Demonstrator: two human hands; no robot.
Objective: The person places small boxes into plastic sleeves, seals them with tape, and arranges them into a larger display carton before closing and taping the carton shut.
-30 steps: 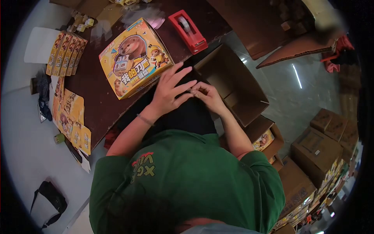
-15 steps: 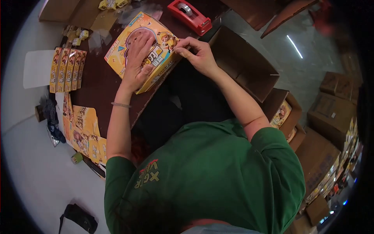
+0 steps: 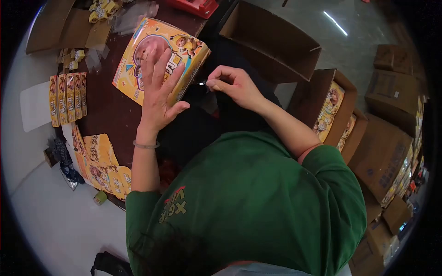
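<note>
A yellow-orange printed carton [image 3: 189, 55] with cartoon figures and a large brown cookie-like shape lies at the edge of the dark red table. My left hand [image 3: 159, 85] is over its top face, fingers spread and thumb out to the side. Just off the carton's near right corner, above my lap, my right hand [image 3: 234, 86] pinches thumb and forefinger together. A small shiny, clear-looking strip [image 3: 201, 83] shows at those fingertips.
A red tape dispenser [image 3: 198, 5] is cut off at the top edge. Several slim yellow boxes [image 3: 67, 99] stand at the left, near flat printed card pieces [image 3: 105, 161]. An open brown carton [image 3: 271, 41] is at my right, with filled cartons [image 3: 343, 108] beyond it.
My right hand has come away from the carton's corner toward my lap, still pinching. My left hand's fingers have spread and lifted somewhat. The view has shifted, so the dispenser sits higher.
</note>
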